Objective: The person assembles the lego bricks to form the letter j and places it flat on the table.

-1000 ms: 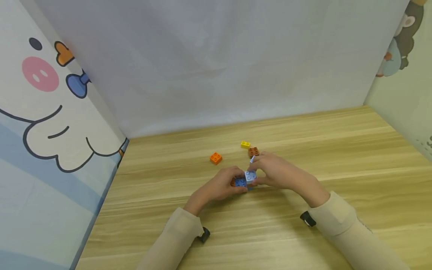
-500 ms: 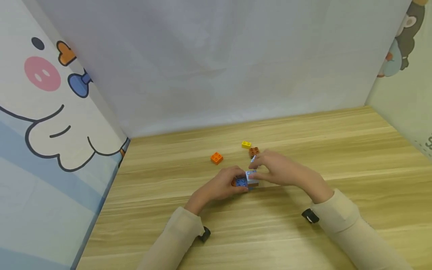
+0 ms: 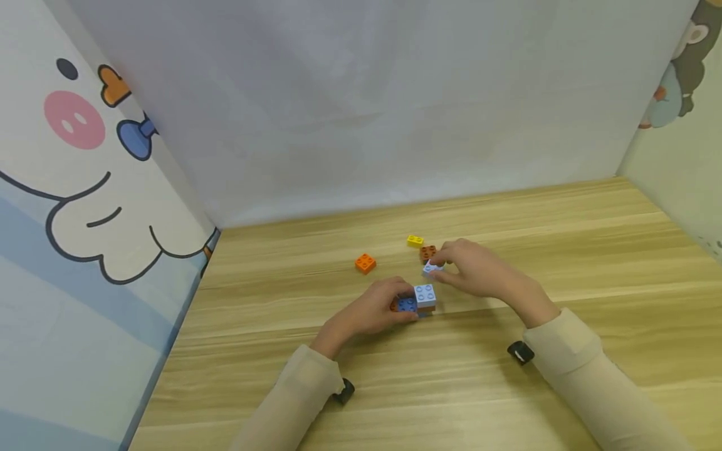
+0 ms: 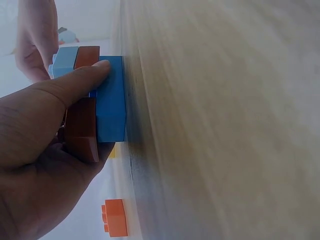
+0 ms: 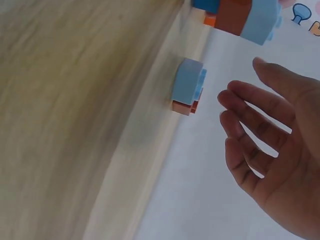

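My left hand (image 3: 379, 307) grips a small stack of toy building bricks. In the left wrist view its thumb presses along the side of the blue bottom brick (image 4: 111, 117), below two brown bricks (image 4: 81, 125). A light blue brick (image 3: 425, 294) tops the stack's right end, and a darker blue studded brick (image 3: 406, 305) shows beside the left fingers. Over a loose light blue brick (image 3: 430, 269) hovers my right hand (image 3: 476, 269), fingers relaxed and spread. The right wrist view shows a gap between these fingers and the loose light blue brick (image 5: 188, 82).
A brown brick (image 3: 427, 252) lies just behind the loose light blue one. Farther back is a yellow brick (image 3: 415, 241), with an orange brick (image 3: 365, 263) off to the left. The wooden table (image 3: 536, 232) meets a pale backdrop (image 3: 372, 125) at its far edge.
My right hand has let go of the light blue brick on the stack and moved back and right to the loose light blue brick. The left hand keeps its hold.
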A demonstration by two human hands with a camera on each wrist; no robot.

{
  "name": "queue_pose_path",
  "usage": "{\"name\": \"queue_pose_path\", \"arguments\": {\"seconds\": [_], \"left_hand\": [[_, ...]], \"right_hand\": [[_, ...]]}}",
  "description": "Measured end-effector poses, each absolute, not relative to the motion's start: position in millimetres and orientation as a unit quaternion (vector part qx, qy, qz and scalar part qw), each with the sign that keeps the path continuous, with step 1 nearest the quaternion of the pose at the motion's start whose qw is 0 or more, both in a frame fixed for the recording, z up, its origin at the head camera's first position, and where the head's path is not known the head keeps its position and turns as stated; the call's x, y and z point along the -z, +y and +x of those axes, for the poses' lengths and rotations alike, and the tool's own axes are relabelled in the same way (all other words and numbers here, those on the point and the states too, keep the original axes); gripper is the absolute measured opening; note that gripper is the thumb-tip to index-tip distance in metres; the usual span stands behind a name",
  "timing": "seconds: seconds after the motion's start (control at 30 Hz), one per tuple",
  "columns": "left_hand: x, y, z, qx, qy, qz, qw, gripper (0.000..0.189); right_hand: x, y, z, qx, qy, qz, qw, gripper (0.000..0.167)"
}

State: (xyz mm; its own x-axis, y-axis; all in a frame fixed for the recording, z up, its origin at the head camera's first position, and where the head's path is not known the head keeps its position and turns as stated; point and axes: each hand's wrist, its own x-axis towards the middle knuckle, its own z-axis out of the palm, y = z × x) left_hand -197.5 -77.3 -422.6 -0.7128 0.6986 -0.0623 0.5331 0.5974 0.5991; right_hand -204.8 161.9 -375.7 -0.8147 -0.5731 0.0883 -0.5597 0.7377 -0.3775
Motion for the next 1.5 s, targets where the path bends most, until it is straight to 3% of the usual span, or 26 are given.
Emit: {"name": "queue_pose_path", "arguments": {"seconds": [0.77,1.5], "left_hand": [[422.6,-74.1,-197.2,-0.270,0.885,0.347,0.149,0.040],[423.2,-78.4,-198.2,-0.271,0.885,0.347,0.149,0.040]], "right_hand": [[387.8,165.0,-221.5,0.152,0.962,-0.220,0.050,0.036],[387.9,157.5,-226.7,0.148,0.962,-0.215,0.078,0.027]]}}
